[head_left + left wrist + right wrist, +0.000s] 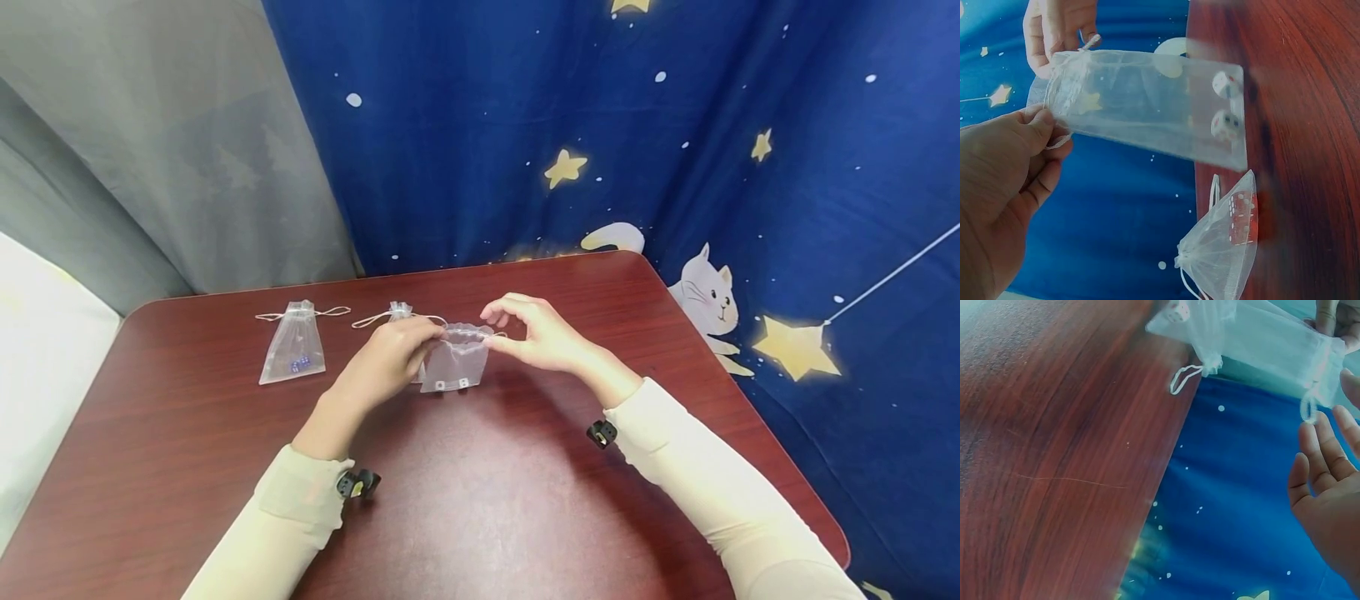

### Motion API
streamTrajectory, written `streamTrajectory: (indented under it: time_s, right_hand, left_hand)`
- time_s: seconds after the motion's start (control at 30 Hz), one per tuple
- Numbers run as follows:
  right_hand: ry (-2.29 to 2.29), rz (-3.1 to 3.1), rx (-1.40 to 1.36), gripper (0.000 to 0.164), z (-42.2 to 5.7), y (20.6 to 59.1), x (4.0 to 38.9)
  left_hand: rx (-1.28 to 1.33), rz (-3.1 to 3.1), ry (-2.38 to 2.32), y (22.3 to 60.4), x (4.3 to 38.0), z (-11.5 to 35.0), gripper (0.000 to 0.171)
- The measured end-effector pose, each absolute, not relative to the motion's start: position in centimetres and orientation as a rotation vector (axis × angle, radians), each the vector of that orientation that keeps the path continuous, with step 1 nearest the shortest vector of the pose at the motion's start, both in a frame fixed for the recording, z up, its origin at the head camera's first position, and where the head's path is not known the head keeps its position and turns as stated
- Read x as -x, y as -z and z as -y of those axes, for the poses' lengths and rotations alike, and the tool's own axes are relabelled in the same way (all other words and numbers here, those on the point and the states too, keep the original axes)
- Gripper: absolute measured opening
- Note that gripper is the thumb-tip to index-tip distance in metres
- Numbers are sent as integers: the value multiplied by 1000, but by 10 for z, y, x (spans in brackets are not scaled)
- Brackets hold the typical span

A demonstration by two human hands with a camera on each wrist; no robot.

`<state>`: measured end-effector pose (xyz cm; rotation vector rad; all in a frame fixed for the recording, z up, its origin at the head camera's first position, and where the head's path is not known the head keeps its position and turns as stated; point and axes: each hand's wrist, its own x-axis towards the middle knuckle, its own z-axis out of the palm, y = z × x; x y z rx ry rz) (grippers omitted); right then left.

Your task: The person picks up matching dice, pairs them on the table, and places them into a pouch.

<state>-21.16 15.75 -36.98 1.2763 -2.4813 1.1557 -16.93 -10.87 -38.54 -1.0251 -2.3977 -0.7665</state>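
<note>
A sheer white drawstring bag (457, 365) hangs just over the table with two white dice (1225, 125) at its bottom. My left hand (393, 354) pinches the left side of its gathered mouth between thumb and fingers, as the left wrist view shows. At the opposite side, my right hand (536, 333) has its fingers apart and loosely bent. Its fingertips are right at the drawstring loop (1309, 407) in the right wrist view. Behind my left hand lies a second sheer bag (1225, 244), tied, with red dice (1242, 219) inside.
At the left of the dark red table (480, 500) lies another tied sheer bag (296, 346) holding blue dice (300, 364). A blue curtain with stars (480, 125) and a grey curtain (187, 150) hang beyond the table's far edge.
</note>
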Motion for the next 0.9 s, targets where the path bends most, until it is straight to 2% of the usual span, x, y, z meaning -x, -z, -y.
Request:
streamTrajectory:
  time_s: [0.1,0.4,0.63,0.9]
  right_hand:
    - [-1140,2506,-1262,28,-159,371,212]
    - [-1176,2580,-1180,6,-162,371,210]
    - [-1121,2511,-1101,4,-165,373,214]
    - [-1055,2423,-1035,7,-172,373,217]
  left_hand:
    - [1030,2373,774,385,170,109,17]
    - [1037,2328,804,380,171,109,15]
    - [927,2285,802,378,169,117,20]
    - [889,2204,789,375,169,125,16]
